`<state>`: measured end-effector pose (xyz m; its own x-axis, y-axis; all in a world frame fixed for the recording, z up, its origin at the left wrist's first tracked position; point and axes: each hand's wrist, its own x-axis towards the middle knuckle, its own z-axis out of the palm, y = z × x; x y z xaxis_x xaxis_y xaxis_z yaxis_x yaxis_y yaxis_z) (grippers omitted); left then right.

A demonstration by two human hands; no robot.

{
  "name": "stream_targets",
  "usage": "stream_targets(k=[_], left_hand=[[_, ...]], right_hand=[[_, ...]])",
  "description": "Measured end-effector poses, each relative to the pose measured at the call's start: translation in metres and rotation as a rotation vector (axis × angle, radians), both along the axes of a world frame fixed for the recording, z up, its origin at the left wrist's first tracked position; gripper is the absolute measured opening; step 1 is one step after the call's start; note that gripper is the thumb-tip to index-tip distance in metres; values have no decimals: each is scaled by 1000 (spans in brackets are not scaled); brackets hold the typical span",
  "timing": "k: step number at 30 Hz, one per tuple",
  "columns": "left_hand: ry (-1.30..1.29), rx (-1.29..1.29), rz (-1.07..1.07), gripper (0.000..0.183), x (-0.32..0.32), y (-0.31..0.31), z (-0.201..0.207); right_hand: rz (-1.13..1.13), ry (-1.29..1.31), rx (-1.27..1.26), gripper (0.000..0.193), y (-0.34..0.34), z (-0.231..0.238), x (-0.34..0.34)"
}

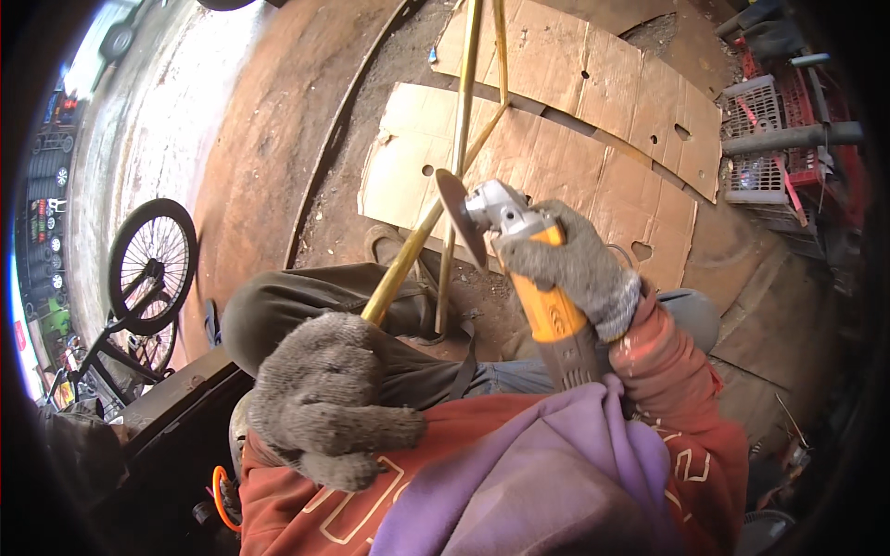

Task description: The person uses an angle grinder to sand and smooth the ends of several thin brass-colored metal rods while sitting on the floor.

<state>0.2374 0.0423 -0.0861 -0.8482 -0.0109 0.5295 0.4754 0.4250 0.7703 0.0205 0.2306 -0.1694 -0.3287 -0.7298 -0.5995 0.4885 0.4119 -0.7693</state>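
In my gloved right hand is a yellow and grey angle grinder, with my fingers wrapped round its body behind the metal head. Its brown disc overlaps the brass-coloured metal bars in view; whether it touches them I cannot tell. One long bar runs up to the top edge, and a second bar slants down to my left hand. My gloved left hand is closed over that slanting bar's near end, hiding it. The bars cross just above the disc.
Flattened cardboard covers the ground ahead. Plastic crates and a dark pipe stand at the right. At the left are a bicycle wheel and a metal strip along the ground. My bent knee lies beneath the slanting bar.
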Motion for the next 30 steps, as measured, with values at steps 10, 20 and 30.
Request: stream_targets(k=[10,20,30], left_hand=[[-43,-183,-231,24,-3,12,0],[87,-209,-282,28,-12,28,-10],[166,-332,-313,28,-9,32,-18]], right_hand=[[155,86,-80,53,15,35,0],[355,221,-39,67,15,42,-31],[586,351,55,65,-6,55,-57]])
